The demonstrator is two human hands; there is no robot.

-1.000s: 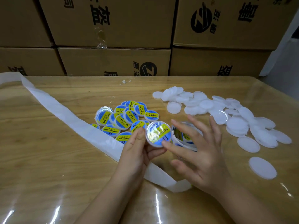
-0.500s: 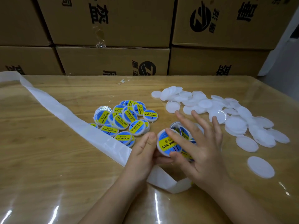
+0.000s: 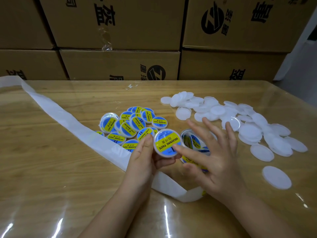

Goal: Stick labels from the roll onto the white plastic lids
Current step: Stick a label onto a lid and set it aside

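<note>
- The left hand point(image 3: 145, 157) holds one lid point(image 3: 167, 143) above the bench point(image 3: 42, 169), its fingers point(image 3: 147, 143) curled round the edge of the lid, with the thumb on the left rim
- This lid is tilted toward the camera and already carries a blue and yellow label with the words "SOLDERING PASTE"
- The right hand point(image 3: 216, 157) is spread flat, its fingers point(image 3: 181, 150) straight and grasping nothing; the tip of the first one touches the lower part of the label on the lid
- The roll of labels point(image 3: 193, 141) sits on the bench just right of the held lid, partly hidden under the right hand
- A white backing strip point(image 3: 68, 121) runs from the far left corner of the bench, passes under the left wrist and ends in a fold near the right wrist
- A pile of labelled lids point(image 3: 130, 124) lies just behind the left hand, beside the strip
- Many plain lids point(image 3: 248, 127) lie scattered on the right side of the bench, and a single lid point(image 3: 276, 176) lies apart from them, nearer to the camera
- Brown boxes point(image 3: 120, 64) stand stacked behind the bench
</note>
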